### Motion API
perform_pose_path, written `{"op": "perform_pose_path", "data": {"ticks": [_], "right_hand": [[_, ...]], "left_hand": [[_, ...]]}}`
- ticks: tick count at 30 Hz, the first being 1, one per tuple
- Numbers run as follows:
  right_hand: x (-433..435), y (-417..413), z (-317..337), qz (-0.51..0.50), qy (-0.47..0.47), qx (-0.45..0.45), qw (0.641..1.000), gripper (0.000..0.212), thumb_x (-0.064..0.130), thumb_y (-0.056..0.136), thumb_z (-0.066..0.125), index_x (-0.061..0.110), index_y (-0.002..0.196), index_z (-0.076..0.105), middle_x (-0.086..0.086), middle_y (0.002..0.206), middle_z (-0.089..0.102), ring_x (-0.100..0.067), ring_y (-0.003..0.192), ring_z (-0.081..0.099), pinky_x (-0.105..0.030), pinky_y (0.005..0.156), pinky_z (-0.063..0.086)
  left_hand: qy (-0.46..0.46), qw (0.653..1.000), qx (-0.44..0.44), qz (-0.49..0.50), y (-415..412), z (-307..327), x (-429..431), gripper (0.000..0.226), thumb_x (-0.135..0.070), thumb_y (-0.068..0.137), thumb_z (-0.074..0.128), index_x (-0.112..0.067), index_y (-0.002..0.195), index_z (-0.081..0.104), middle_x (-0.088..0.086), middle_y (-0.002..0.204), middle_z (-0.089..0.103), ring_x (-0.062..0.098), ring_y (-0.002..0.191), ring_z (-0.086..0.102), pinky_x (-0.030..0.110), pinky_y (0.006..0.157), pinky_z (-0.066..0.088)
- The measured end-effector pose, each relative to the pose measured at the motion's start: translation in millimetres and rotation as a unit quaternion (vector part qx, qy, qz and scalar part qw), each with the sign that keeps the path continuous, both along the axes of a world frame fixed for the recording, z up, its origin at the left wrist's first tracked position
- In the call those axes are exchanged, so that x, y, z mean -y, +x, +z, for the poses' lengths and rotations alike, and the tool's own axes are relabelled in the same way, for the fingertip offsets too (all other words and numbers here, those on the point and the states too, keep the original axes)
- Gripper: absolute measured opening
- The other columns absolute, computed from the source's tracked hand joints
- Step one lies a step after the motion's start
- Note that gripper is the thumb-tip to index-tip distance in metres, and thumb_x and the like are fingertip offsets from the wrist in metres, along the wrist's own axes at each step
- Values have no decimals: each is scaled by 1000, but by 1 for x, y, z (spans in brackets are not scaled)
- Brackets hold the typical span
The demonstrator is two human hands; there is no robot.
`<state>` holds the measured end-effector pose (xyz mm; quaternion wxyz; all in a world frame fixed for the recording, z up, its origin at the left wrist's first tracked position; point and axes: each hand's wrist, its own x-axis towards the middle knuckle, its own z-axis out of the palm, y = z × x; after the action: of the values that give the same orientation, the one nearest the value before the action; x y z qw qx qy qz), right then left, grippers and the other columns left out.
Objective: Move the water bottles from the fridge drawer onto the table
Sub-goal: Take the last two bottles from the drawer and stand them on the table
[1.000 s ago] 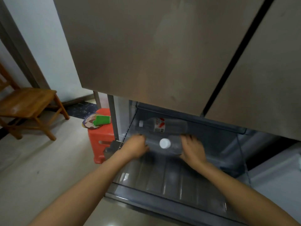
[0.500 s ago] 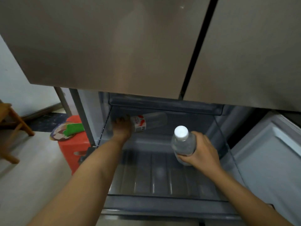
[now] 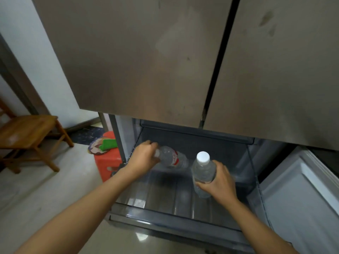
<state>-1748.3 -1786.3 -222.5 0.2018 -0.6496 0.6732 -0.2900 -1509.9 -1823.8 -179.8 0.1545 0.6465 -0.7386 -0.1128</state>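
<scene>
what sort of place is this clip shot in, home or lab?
Most likely a home kitchen. A steel fridge stands with its bottom drawer pulled open, and a wooden chair and a red plastic stool sit nearby, which is household furniture rather than lab kit.

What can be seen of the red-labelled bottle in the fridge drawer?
The red-labelled bottle is clear plastic, apparently full of water, with a red and white label round its middle. It lies tilted inside the fridge drawer, neck end raised toward the left, base lower to the right. The left hand grips its neck end, covering most of the cap. Whether its base touches the drawer floor cannot be told.
</scene>
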Motion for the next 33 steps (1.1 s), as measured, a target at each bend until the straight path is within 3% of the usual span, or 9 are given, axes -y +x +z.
{"op": "perform_pose_path", "data": {"ticks": [5, 8, 9, 12, 15, 18, 21, 29, 33], "right_hand": [[1, 1, -3, 18, 8, 23, 1000, 77, 32, 53, 85, 13, 118, 49, -6, 114, 57, -25, 109, 51, -36, 84, 45], [1, 0, -1, 26, 0, 40, 999, 76, 30, 54, 85, 12, 118, 48, -6, 115, 57, -26, 110, 50, -39, 86, 45], [1, 0, -1, 29, 1, 42, 999, 76, 31, 55, 84, 12, 119, 48, -6, 116, 56, -26, 111, 49, -39, 87, 45], [-1, -2, -3, 42, 0, 36, 998, 79, 31, 56, 84, 11, 122, 46, -7, 119, 54, -26, 114, 48, -38, 89, 44], [1, -4, -6, 49, 11, 41, 998, 80, 31, 56, 84, 13, 123, 44, -7, 121, 53, -25, 115, 48, -39, 91, 44], [3, -5, -9, 61, 23, 42, 997, 80, 34, 56, 83, 14, 122, 43, -5, 122, 53, -24, 116, 48, -39, 91, 45], [4, -6, -11, 78, 28, 17, 996, 79, 36, 58, 81, 16, 124, 42, -3, 125, 52, -22, 118, 47, -34, 89, 44], [4, -10, -10, 74, 34, 5, 997, 80, 38, 60, 81, 15, 125, 40, -3, 127, 51, -22, 120, 46, -34, 90, 43], [-1, -7, -1, 91, 13, -5, 996, 80, 38, 61, 80, 16, 126, 39, -2, 127, 50, -21, 119, 44, -33, 90, 43]], "left_hand": [[-11, 975, -218, 49, -5, 23, -30, 43, -12, 71, 76, -13, 110, 60, 1, 106, 62, 20, 99, 58, 31, 89, 47], [-13, 937, -341, 68, -13, 10, -43, 40, -5, 71, 75, -18, 103, 54, -10, 96, 57, 10, 93, 54, 12, 82, 45], [-26, 928, -363, 76, -15, 4, -47, 40, -6, 73, 73, -19, 104, 52, -10, 98, 56, 10, 95, 53, 12, 82, 44], [-36, 927, -358, 106, -24, -21, -61, 47, -14, 77, 70, -28, 115, 46, -4, 113, 52, 17, 111, 47, 32, 96, 40], [-9, 927, -324, 191, -38, -40, -68, 68, -17, 73, 75, -21, 130, 38, 8, 127, 47, 31, 122, 41, 46, 104, 36], [-2, 934, -260, 244, -49, -43, -72, 86, -22, 66, 80, -16, 135, 30, 17, 128, 45, 38, 118, 43, 45, 99, 39], [-16, 932, -247, 265, -53, -41, -73, 82, -21, 66, 79, -16, 133, 31, 18, 123, 48, 40, 113, 48, 44, 92, 43], [-33, 920, -299, 252, -52, -35, -82, 64, -10, 65, 77, -12, 119, 43, 13, 114, 57, 35, 110, 53, 41, 88, 45], [-53, 895, -366, 248, -50, -31, -90, 69, -9, 60, 79, -24, 118, 44, -2, 107, 53, 27, 111, 53, 40, 92, 44]]}}
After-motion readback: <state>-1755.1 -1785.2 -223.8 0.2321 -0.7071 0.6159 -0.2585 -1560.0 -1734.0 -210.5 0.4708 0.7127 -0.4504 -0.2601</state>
